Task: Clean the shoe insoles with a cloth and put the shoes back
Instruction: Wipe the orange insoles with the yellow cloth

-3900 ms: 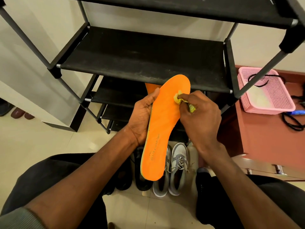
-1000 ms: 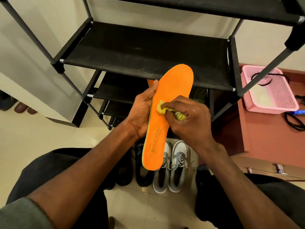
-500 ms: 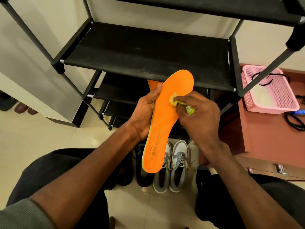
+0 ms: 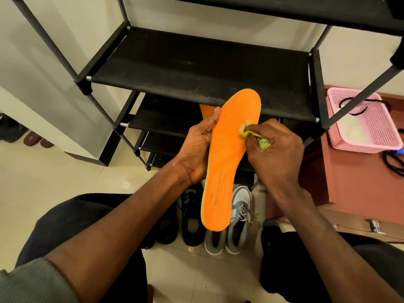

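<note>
An orange insole (image 4: 227, 158) stands upright in front of the black shoe rack (image 4: 196, 68). My left hand (image 4: 197, 149) grips its left edge, thumb on the front face. My right hand (image 4: 275, 149) pinches a crumpled yellow cloth (image 4: 251, 136) and presses it against the insole's upper right part. A second orange insole (image 4: 204, 111) peeks out behind my left thumb. On the floor below stand a pair of grey sneakers (image 4: 238, 217) and a pair of black shoes (image 4: 190, 217), partly hidden by the insole.
A pink plastic basket (image 4: 360, 125) with a black cord lies on a reddish-brown cabinet (image 4: 349, 180) at the right. Slippers (image 4: 32, 138) sit on the tiled floor at far left. My knees in dark trousers frame the shoes.
My right hand with the cloth has rubbed up and down the insole: it was lower on the middle a second ago and is back on the upper part now. The left hand keeps its hold.
</note>
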{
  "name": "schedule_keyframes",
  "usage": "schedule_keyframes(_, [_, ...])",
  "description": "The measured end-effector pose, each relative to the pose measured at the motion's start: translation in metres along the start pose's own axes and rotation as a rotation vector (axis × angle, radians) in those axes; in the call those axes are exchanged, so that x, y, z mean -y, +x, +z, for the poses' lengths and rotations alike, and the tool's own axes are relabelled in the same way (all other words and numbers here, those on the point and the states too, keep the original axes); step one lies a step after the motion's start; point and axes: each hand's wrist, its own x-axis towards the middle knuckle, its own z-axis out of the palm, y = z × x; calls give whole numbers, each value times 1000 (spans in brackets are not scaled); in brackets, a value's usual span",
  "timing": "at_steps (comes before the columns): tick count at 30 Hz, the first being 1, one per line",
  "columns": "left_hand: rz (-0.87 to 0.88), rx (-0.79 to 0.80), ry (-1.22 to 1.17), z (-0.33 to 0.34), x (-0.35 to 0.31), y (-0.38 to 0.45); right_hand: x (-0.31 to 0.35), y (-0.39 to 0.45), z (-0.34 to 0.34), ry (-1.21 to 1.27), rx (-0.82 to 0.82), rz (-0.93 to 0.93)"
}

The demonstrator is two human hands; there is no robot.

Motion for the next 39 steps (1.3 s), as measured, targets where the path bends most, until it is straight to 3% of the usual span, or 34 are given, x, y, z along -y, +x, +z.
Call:
schedule_keyframes(6, [-30, 15, -58, -4, 0, 1, 19, -10, 8, 155, 170, -188])
schedule_keyframes(12, [-33, 80, -30, 4, 3, -2, -5, 9, -7, -107, -74, 54])
schedule_keyframes(17, [-28, 150, -40, 0, 5, 3, -18, 19, -15, -68, -45, 95])
schedule_keyframes(28, [-11, -11, 10, -10, -5, 2, -5, 9, -5, 61, 65, 11])
schedule_keyframes(33, [26, -36, -40, -13, -8, 5, 11, -3, 1, 40, 154, -108])
schedule_keyframes(39, [46, -39, -39, -11, -5, 6, 8, -2, 1, -27, 75, -39])
